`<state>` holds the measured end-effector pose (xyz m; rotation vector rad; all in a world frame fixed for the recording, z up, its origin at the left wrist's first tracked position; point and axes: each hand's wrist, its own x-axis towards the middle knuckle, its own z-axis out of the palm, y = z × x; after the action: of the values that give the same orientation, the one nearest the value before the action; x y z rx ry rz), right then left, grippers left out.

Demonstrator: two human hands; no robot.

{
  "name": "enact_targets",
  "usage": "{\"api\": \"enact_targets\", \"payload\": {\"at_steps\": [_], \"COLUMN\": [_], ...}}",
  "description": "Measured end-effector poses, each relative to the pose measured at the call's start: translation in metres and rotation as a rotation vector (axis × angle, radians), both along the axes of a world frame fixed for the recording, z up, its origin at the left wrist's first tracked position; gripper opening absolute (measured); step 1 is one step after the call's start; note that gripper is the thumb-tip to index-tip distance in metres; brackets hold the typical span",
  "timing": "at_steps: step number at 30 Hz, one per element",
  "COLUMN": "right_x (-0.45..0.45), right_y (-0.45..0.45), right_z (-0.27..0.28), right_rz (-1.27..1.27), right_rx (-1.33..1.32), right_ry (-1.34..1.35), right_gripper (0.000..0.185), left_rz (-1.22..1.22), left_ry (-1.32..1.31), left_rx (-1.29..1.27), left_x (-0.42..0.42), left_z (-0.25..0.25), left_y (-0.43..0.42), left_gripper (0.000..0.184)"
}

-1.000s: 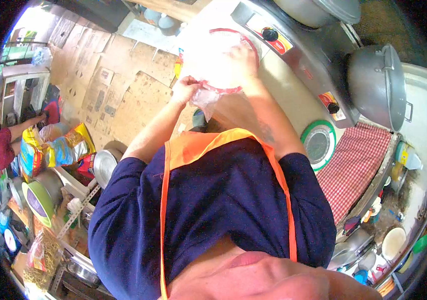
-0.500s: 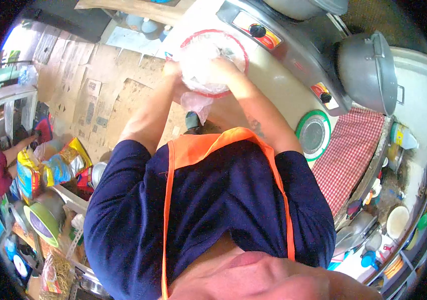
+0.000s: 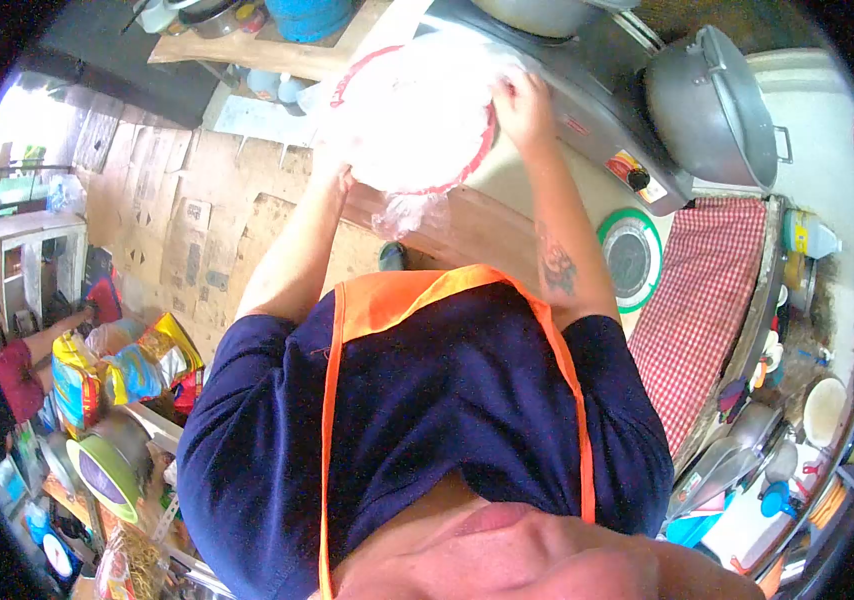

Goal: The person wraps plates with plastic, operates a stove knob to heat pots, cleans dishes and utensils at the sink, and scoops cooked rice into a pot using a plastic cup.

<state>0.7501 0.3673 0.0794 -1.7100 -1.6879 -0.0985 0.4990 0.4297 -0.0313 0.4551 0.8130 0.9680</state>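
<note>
Ahead of me sits a round tub with a red rim (image 3: pixel 482 150), mostly covered by a white, see-through plastic bag (image 3: pixel 402 125) that is strongly overexposed. My right hand (image 3: pixel 525 108) is closed in a pinch on the plastic at the tub's right edge. At the near left edge, my left hand (image 3: pixel 340 178) is closed on the plastic, its fingers partly lost in the glare. A crumpled end of the plastic hangs over the near rim. What lies under the plastic is washed out.
A gas stove (image 3: pixel 587 125) with a large pot (image 3: pixel 707 110) stands at the right. Nearer are a green-rimmed round lid (image 3: pixel 630 260) and a red checked cloth (image 3: pixel 697 310). Another person's arm (image 3: pixel 57 335) shows at the far left, near bright packages (image 3: pixel 127 370).
My right hand has moved outward to the right, away from the tub's middle. The plastic is spread wider over the tub, covering more of it. My left hand has shifted slightly nearer.
</note>
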Motion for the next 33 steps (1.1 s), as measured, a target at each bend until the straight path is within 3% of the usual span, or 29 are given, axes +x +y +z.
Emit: {"api": "enact_targets", "payload": {"at_steps": [1,3,4,7,9,13,15,17,19,21,22,24,26,27,28,29,31,33], "right_x": [-0.017,-0.051,-0.066,-0.095,-0.102,-0.101,-0.086,-0.059,-0.027,-0.002,0.005,0.015,0.001,-0.026,-0.032,-0.037,-0.047,-0.02], "right_y": [0.006,0.017,0.018,0.016,0.024,0.032,0.033,0.029,0.021,0.015,0.011,0.005,-0.019,-0.03,-0.035,-0.039,-0.052,-0.052], "right_z": [0.003,0.003,0.002,0.007,0.017,-0.017,-0.009,0.013,0.034,0.02,0.011,-0.006,-0.011,-0.018,-0.056,-0.055,-0.054,-0.041], "right_rz": [-0.004,0.234,0.448,0.407,0.524,0.587,0.759,0.686,0.47,0.287,0.287,-0.149,-0.093,0.065,0.03,0.027,0.306,0.055], "right_rx": [-0.218,-0.43,-0.403,-0.374,-0.719,-0.516,-0.777,-0.673,-0.459,-0.088,-0.087,0.065,-0.107,-0.124,-0.346,-0.34,-0.766,-0.479], "right_ry": [0.351,0.108,-0.492,-0.545,-0.63,-0.575,-0.087,0.234,0.369,0.545,0.545,0.788,1.003,1.191,1.563,1.56,1.364,1.265], "right_gripper": [0.02,0.022,0.023,0.022,0.026,0.025,0.027,0.027,0.025,0.016,0.016,0.019,0.022,0.032,0.032,0.032,0.032,0.02], "left_rz": [-0.005,-0.019,-0.027,-0.051,-0.08,-0.225,-0.211,-0.192,0.102,0.118,0.128,0.144,0.153,0.157,0.157,0.163,0.178,0.188], "left_ry": [-0.016,-0.048,-0.064,-0.102,-0.132,-0.25,-0.201,-0.154,-0.042,-0.052,-0.062,-0.086,-0.113,-0.125,-0.14,-0.154,-0.197,-0.236], "left_rx": [0.011,0.034,0.042,0.041,0.03,-0.026,0.023,0.072,0.092,0.106,0.118,0.141,0.158,0.161,0.165,0.167,0.159,0.161], "left_x": [0.005,0.017,0.022,0.028,0.026,0.019,0.016,0.013,0.004,0.005,0.005,0.009,0.011,0.013,0.013,0.012,0.008,-0.002], "left_z": [0.006,0.022,0.028,0.039,0.043,0.034,0.042,0.044,0.031,0.042,0.047,0.055,0.062,0.064,0.067,0.066,0.055,0.05], "left_y": [0.0,-0.002,-0.003,-0.008,-0.011,-0.004,-0.003,0.003,0.019,0.026,0.029,0.034,0.037,0.038,0.038,0.04,0.053,0.065], "left_gripper": [0.032,0.034,0.035,0.039,0.043,0.046,0.044,0.042,0.038,0.037,0.037,0.036,0.035,0.035,0.034,0.034,0.033,0.032]}}
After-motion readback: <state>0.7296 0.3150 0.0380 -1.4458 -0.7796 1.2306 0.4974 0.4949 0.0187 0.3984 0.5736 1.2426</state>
